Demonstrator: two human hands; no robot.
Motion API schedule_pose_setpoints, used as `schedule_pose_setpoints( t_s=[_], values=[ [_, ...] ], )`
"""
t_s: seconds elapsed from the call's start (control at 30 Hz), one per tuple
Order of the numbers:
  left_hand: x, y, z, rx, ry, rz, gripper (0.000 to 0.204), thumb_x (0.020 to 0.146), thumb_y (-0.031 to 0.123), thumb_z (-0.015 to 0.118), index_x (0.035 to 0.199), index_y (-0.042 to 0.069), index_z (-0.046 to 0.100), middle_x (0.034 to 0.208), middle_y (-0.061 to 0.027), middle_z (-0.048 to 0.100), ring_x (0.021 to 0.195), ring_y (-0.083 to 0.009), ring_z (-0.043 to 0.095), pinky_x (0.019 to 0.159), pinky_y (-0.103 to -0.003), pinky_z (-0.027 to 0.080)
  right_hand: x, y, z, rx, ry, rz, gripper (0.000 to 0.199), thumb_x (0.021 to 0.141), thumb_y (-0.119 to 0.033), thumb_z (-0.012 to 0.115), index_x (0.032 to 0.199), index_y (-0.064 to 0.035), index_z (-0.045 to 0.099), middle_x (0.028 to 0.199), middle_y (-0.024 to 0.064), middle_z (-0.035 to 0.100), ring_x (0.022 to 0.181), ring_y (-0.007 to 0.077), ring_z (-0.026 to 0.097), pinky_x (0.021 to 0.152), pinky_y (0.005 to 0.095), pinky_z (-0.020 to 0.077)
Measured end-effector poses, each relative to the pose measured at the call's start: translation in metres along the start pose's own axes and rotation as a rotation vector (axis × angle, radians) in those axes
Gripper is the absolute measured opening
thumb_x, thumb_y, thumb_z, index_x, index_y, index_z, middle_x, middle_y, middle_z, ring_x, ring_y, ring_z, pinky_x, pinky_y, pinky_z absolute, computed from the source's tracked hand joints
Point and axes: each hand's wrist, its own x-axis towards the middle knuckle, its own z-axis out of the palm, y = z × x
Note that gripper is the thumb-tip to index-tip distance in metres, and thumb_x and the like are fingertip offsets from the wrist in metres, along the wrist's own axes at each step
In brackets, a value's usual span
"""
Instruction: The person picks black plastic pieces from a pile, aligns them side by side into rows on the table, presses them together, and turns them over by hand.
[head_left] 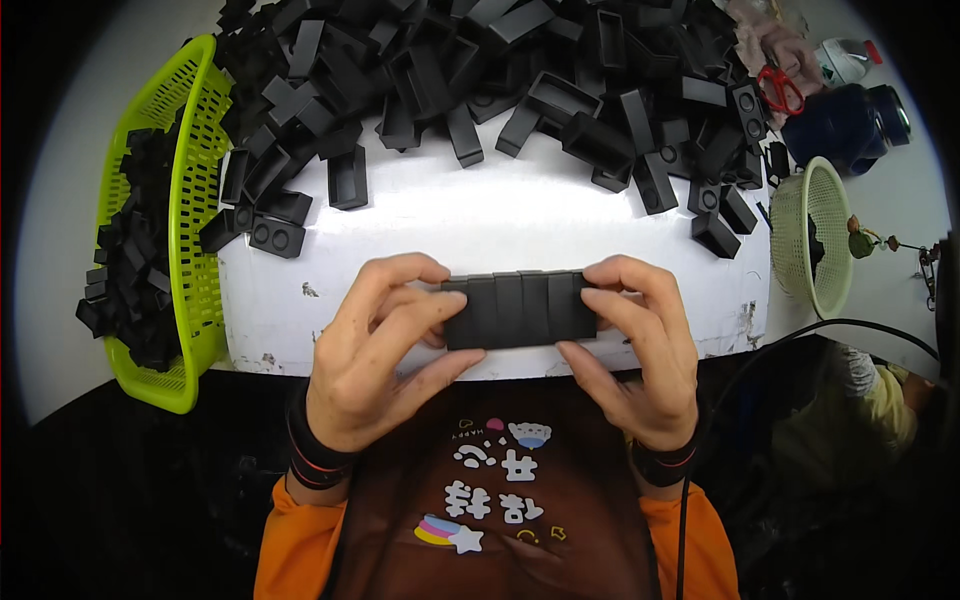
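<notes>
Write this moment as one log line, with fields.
left hand: holds row of black blocks | right hand: holds same row | behind: black pile | left: green basket

A pile of blocks (pixel 520 80) lies on the table (pixel 520 215), between a left basket (pixel 195 200) and a right basket (pixel 815 235).

Both hands hold a row of black rectangular pieces (pixel 520 308) pressed side by side, the left hand (pixel 375 350) clasping one end and the right hand (pixel 640 345) the other, just above the near edge of the white table (pixel 520 215). A large heap of black pieces (pixel 480 70) covers the far side of the table. A lime-green basket (pixel 195 220) with more black pieces lies at its left edge, and a pale round basket (pixel 812 235) at its right edge.
</notes>
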Motion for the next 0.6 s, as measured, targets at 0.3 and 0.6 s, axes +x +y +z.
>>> schedule_pose_setpoints(
  t_s=[0.3, 0.6],
  values=[
    [0.011, 0.011, -0.019, -0.135, -0.084, -0.087, 0.019, 0.078, -0.001, 0.081, 0.09, -0.009, 0.068, 0.115, -0.022, 0.062, 0.069, -0.0128, 0.066, 0.057, -0.023, 0.053, 0.01, -0.01, -0.003, 0.027, 0.054, -0.031, 0.022, 0.075, 0.007, 0.078, 0.092, 0.0075, 0.064, 0.093, 0.0172, 0.063, 0.068, 0.0246, 0.065, 0.056, 0.0315, 0.0512],
    [0.004, -0.006, -0.003, -0.138, -0.029, -0.047, 0.045, 0.075, -0.004, 0.082, 0.114, -0.005, 0.061, 0.118, -0.0204, 0.06, 0.101, -0.0223, 0.066, 0.085, -0.033, 0.059, 0.007, 0.003, 0.001, 0.031, 0.053, 0.055, 0.033, 0.076, 0.007, 0.078, 0.104, 0.009, 0.06, 0.113, 0.022, 0.061, 0.073, 0.0227, 0.064, 0.059, 0.0304, 0.052]
  ],
)
